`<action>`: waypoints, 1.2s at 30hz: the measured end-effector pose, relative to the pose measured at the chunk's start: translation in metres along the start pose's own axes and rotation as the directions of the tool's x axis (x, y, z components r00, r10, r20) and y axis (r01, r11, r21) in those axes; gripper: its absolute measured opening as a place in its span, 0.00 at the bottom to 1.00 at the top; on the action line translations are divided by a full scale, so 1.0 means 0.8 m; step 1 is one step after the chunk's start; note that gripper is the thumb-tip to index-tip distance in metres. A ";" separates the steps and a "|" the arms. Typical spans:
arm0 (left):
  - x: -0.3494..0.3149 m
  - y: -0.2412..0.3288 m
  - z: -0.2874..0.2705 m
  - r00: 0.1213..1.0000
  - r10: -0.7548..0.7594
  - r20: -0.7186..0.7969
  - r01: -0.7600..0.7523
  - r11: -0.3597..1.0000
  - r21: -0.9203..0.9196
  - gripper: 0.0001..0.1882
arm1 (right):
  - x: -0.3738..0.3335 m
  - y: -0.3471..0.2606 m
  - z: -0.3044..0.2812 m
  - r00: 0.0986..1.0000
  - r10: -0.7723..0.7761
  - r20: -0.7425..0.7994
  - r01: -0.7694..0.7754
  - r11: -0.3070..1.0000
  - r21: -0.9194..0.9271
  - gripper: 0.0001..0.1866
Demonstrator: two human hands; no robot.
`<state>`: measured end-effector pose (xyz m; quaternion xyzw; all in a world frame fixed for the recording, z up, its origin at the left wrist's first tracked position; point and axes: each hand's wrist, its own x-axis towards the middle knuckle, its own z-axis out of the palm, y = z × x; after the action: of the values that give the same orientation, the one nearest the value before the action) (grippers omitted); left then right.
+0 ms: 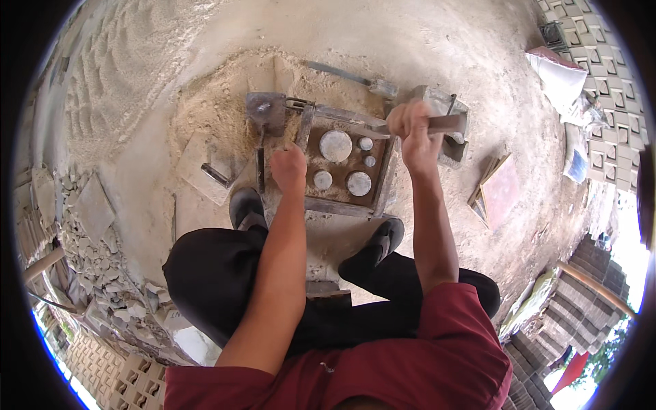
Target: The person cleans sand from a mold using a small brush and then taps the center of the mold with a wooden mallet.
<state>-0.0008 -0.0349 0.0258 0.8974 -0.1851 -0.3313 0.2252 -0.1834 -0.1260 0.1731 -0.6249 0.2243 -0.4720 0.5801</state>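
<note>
Between my feet lies a shallow rectangular frame (339, 205) holding a brown, sandy-looking fill. Several round grey discs of different sizes sit in it, the largest disc (335, 145) toward the far left. My left hand (289, 168) is closed in a fist at the frame's left side; what it grips, if anything, is hidden. Just beyond it is a square metal blade (266, 111). Above the frame's right edge, my right hand (414, 128) is wrapped round a brown bar-shaped tool (447, 124), smeared by motion, so its exact kind is unclear.
A grey trough-like container (452, 152) stands right of the frame. Loose sand (222, 92) is heaped at the far left. A flat slab (203, 167) with a dark metal bar (216, 175) lies left. Reddish boards (501, 191) lie right, broken rubble (102, 242) far left.
</note>
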 end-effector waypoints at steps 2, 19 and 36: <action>0.004 -0.006 -0.002 1.000 -0.002 -0.031 0.001 1.000 -0.005 0.25 | 0.007 -0.009 0.023 0.921 -0.144 -0.361 0.112 0.988 -0.108 0.22; -0.001 0.000 -0.009 1.000 -0.023 0.009 0.024 0.997 -0.069 0.25 | -0.049 0.057 0.069 0.910 0.053 -0.412 -0.268 0.832 -0.486 0.22; 0.003 -0.005 -0.004 1.000 -0.018 0.007 0.018 0.999 -0.030 0.25 | -0.102 0.050 0.085 0.871 0.035 -0.490 -0.319 0.798 -0.511 0.26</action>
<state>0.0038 -0.0319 0.0246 0.8943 -0.1727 -0.3392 0.2351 -0.1519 -0.0327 0.1167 -0.6171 0.5452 -0.4566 0.3368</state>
